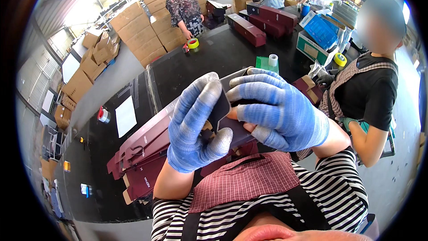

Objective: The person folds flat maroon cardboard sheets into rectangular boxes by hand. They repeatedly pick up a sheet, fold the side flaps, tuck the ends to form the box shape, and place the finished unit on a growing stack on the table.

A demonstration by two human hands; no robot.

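Head view. Left hand [196,122], in a blue knit glove: fingers wrapped round the left edge of a dark maroon flat-folded carton [223,107], grasping it. Right hand [278,109], same glove: fingers curled over the carton's top and right side, also grasping it. Carton: held up close to the chest, above the near edge of the black work table [187,67], tilted toward the camera.

Below the hands, left: stack of maroon carton blanks [142,151] lying flat on the table. Far on the table: green-and-yellow tape roll [193,43], white tape roll [273,59] on a green pad, assembled maroon boxes [247,29]. Left: red-and-white tape roll [103,114], white paper sheet [125,116]. Right: a co-worker in a black top and checked apron [365,89]. Far left: stacked brown cardboard cases [138,29].
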